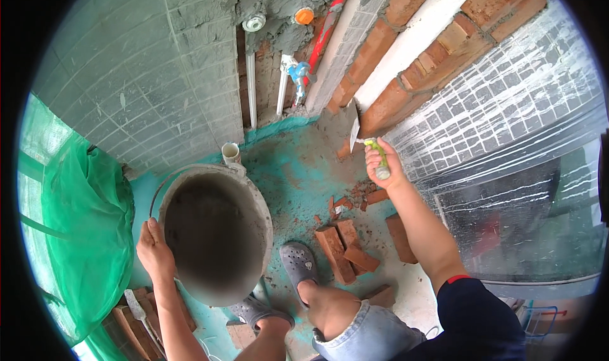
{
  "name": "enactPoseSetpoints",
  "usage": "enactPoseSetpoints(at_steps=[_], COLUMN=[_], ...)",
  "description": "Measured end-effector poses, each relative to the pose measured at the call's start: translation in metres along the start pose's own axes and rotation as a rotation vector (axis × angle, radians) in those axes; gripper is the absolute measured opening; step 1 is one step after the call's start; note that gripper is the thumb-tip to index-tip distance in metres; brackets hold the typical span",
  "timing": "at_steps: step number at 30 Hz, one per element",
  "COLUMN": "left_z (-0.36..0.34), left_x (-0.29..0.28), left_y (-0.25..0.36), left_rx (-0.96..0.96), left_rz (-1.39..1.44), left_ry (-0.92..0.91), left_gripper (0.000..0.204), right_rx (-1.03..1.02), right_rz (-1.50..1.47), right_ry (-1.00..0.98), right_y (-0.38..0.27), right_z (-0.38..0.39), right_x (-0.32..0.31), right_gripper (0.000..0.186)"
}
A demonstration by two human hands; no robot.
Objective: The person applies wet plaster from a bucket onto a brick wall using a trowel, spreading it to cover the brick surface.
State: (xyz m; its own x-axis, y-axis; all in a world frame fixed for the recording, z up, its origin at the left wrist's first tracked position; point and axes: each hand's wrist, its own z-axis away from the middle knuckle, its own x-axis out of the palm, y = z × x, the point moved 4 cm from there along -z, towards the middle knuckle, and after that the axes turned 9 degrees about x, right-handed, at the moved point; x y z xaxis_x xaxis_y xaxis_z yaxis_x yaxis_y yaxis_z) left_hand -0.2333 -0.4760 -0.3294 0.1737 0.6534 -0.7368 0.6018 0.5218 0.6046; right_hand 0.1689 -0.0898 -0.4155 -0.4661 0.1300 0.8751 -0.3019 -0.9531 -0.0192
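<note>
My left hand (155,249) is closed on the thin wire handle of a large round bucket (268,225), which stands beside my feet. Dark, wet-looking mortar (216,234) lies inside it. In my right hand (388,164) is a trowel (354,128), its yellow-green handle wrapped by my fingers. The trowel's blade meets the lower part of the brick column (394,101), close to grey mortar at its base. Whether the blade carries mortar cannot be made out.
Loose bricks (335,253) and brick rubble (339,202) lie on the teal floor near my feet. White pipes (250,88) and a blue valve (298,72) stand at the far wall. Green netting (89,202) hangs at left, above stacked bricks (136,329). A glass window (507,215) is at right.
</note>
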Motion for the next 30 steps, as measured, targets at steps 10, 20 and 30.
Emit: enactPoseSetpoints(at_steps=[10,20,30], left_z=[-0.002,0.002,0.011], left_x=[-0.003,-0.025,0.000], left_y=[-0.014,-0.031,0.018], left_rx=[0.022,-0.057,-0.049], left_rz=[-0.038,-0.059,-0.031], left_ry=[0.014,0.023,-0.034], left_gripper=[0.043,0.042,0.044], right_rx=[-0.297,-0.303,0.021], right_rz=[0.148,0.192,2.402], right_ry=[0.122,0.092,0.354], right_y=[0.046,0.104,0.210], right_z=[0.010,0.016,0.008], right_x=[-0.018,0.010,0.074], right_gripper=[0.025,0.022,0.028])
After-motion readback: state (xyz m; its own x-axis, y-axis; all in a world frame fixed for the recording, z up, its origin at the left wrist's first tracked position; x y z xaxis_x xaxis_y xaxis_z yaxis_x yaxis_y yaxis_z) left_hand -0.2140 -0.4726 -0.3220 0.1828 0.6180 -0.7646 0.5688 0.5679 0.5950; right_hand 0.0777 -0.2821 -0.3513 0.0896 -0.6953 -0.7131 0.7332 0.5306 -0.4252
